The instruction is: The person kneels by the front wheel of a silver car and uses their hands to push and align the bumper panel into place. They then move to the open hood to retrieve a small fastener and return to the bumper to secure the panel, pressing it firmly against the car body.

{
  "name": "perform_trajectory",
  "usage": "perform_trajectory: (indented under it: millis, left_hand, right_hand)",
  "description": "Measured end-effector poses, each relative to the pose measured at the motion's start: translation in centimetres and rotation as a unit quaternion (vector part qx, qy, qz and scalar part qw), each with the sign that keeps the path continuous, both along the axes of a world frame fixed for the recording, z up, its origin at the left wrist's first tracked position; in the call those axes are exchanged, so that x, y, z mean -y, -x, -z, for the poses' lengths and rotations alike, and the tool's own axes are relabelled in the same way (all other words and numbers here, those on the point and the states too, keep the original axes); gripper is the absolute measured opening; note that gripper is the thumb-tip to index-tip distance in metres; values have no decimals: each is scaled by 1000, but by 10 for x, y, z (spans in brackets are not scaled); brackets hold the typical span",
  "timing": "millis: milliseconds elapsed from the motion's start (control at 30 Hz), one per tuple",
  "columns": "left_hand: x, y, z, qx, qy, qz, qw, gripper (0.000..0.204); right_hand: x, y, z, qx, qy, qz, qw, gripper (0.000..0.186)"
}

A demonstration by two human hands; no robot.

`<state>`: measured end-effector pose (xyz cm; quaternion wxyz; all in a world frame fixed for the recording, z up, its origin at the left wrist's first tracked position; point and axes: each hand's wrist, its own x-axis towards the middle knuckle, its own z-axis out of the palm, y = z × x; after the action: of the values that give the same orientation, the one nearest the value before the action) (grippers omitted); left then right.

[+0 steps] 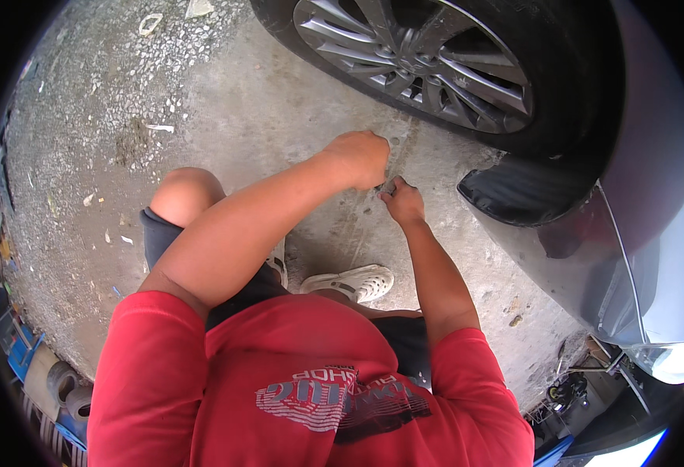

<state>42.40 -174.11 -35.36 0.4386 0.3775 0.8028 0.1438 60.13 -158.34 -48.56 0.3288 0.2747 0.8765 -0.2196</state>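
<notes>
My left hand point(361, 159) is curled closed just below the car wheel, over the concrete floor; what its fingers hold, if anything, is hidden under it. Close by on its right, my right hand point(404, 202) pinches a small dark piece point(388, 187) between thumb and fingers, too small to name. The two hands nearly meet at this piece. Above them is the wheel point(416, 62), a black tyre around a grey multi-spoke rim.
A grey car body point(591, 265) curves down the right side, with a black flap point(505, 191) behind the tyre. Concrete floor point(427, 280) lies under my pale clogs point(357, 282). Gravel point(147, 70) spreads at upper left. Assorted equipment stands at the lower left and lower right edges.
</notes>
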Motion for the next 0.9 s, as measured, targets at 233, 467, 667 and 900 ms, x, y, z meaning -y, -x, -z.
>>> perform_trajectory:
  millis: [233,467,667,900]
  left_hand:
    - [-13,0,27,-5,-40,-52,998,29]
    - [-19,2,14,129,-151,-117,973,30]
    - [-24,-3,10,127,-188,-129,965,28]
    - [-25,-1,0,125,-245,-101,956,27]
  right_hand:
    - [4,7,-49,-246,361,391,810,8]
    - [14,19,-111,-321,410,396,756,10]
    - [6,14,-123,-317,416,429,737,10]
    - [2,6,-128,-323,459,442,700,11]
